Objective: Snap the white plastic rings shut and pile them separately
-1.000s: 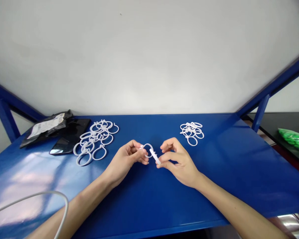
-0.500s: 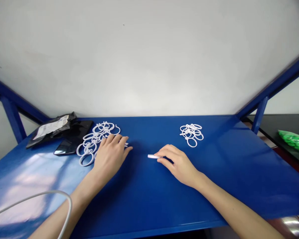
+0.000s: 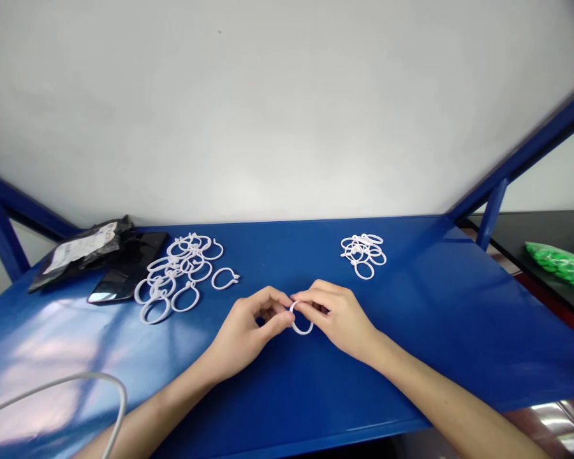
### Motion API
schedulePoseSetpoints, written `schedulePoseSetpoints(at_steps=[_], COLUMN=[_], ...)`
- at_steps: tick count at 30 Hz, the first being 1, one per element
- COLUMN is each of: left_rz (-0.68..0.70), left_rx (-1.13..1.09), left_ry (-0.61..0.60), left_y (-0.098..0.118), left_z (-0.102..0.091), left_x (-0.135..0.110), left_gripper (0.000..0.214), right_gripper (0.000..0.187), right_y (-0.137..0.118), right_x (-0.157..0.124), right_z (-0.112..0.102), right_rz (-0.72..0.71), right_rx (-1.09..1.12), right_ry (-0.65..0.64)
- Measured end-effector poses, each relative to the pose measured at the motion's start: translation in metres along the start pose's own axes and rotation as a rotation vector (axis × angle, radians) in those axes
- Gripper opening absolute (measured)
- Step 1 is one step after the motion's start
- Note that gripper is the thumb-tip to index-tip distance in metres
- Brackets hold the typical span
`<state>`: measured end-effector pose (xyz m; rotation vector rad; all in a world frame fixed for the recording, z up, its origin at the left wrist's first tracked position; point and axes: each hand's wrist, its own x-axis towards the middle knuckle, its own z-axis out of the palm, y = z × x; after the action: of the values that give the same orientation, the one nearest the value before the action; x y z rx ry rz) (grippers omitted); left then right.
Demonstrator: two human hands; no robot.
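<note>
Nearest, at the lower left of the frame, a pale cable [image 3: 124, 401] loops past the left forearm. Just below the frame's centre, a white ring [image 3: 302, 333] is pinched in both hands, its lower curve hanging free above the blue table [image 3: 287, 389]. The left hand [image 3: 249, 328] has thumb and index finger closed on the ring's upper left, the other fingers curled in behind. The right hand [image 3: 342, 315] grips its upper right between thumb and fingers, the two sets of fingertips almost meeting. Farther off, left of centre, one loose ring [image 3: 214, 278] lies beside a larger heap of rings [image 3: 175, 274]; a smaller heap [image 3: 362, 250] sits right of centre.
</note>
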<state>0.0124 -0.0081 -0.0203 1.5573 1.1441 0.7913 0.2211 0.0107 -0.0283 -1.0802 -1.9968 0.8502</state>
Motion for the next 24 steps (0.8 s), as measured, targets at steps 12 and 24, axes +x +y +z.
schedulePoseSetpoints(at_steps=[12,24], left_rz=[-0.056,0.183], left_rx=[-0.088,0.127], left_ry=[0.049,0.12], left_y=[-0.004,0.002], left_z=[-0.008,0.004], left_x=[0.006,-0.003], left_gripper=[0.022,0.015], right_gripper=[0.015,0.004], right_y=[-0.009,-0.005], right_x=[-0.002,-0.002], right_z=[-0.007,0.0], right_rz=[-0.217,0.037], right_rx=[0.137,0.122], right_ry=[0.01,-0.001])
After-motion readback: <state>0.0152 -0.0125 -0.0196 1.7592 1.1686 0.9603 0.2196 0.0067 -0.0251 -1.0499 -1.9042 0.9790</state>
